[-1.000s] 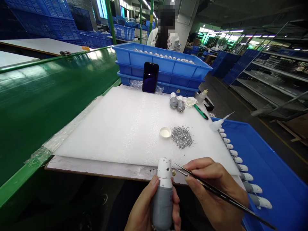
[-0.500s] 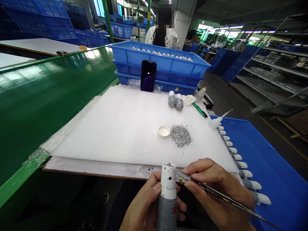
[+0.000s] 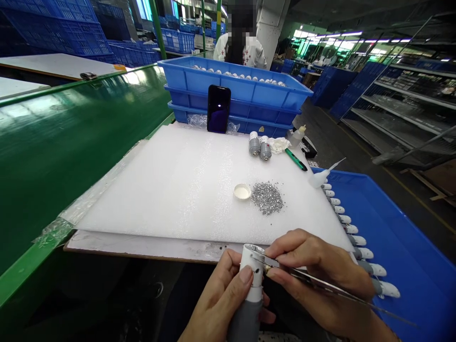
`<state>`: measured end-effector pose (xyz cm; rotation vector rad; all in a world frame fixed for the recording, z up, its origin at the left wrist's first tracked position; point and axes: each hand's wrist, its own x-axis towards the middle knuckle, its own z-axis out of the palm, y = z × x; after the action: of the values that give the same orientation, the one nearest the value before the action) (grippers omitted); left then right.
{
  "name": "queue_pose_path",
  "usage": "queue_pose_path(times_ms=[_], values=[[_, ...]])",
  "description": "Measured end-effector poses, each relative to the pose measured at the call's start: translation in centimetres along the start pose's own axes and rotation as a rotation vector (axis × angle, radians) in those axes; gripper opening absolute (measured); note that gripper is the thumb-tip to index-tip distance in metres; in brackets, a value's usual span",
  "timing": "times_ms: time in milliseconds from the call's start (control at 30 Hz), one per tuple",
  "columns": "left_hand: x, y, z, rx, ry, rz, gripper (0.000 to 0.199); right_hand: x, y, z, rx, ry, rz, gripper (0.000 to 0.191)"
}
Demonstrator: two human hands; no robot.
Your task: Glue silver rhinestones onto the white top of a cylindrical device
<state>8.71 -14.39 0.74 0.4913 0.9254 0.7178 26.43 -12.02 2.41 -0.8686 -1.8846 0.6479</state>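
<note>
My left hand (image 3: 224, 294) is wrapped round a white-and-grey cylindrical part (image 3: 249, 294), its thumb pressed on the white upper section. That part stands nearly upright, tilted a little, with its open top rim facing up. Between thumb and fingers my right hand (image 3: 313, 275) pinches metal tweezers (image 3: 313, 281). Their tips touch the white section near its rim; whether they grip a small piece I cannot tell. Beyond the hands, a pile of tiny metal screws or similar bits (image 3: 267, 198) lies on the white foam sheet (image 3: 160, 190), beside a small round white lid (image 3: 242, 192).
Two similar parts (image 3: 259, 147), a green pen-like tool (image 3: 295, 159) and a dropper bottle (image 3: 322, 178) lie towards the right. A phone (image 3: 218, 109) leans on stacked blue crates (image 3: 242, 97). At right, a blue bin (image 3: 402, 247) holds several parts. A person (image 3: 240, 47) is behind the crates.
The cylindrical part has turned and tilted slightly, showing more of its open top. My left thumb has moved up onto the white section; the tweezers have shifted a little with the right hand.
</note>
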Motion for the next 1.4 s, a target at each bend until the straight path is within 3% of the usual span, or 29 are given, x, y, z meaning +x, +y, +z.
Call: queue_pose_path(times_ms=[233, 500, 900, 1133, 1400], values=[[0.3, -0.1, -0.1, 0.032, -0.019, 0.027, 0.028, 0.0, 0.1, 0.0, 0.002, -0.007, -0.014, 0.021], [0.4, 0.1, 0.0, 0.138, 0.045, -0.065, 0.06, 0.4, 0.2, 0.1, -0.027, -0.04, -0.038, 0.017], [0.1, 0.7, 1.0, 0.137, 0.149, -0.047, 0.045, 0.6, -0.1, 0.3, -0.047, -0.064, -0.085, 0.018], [0.5, 0.5, 0.8, 0.089, 0.125, 0.0, 0.039, -0.8, 0.2, 1.4, -0.213, -0.017, -0.153, 0.016], [0.3, 0.2, 0.7, 0.123, 0.159, 0.022, 0.039, -0.8, 0.2, 1.6, -0.207, -0.034, -0.149, 0.018]])
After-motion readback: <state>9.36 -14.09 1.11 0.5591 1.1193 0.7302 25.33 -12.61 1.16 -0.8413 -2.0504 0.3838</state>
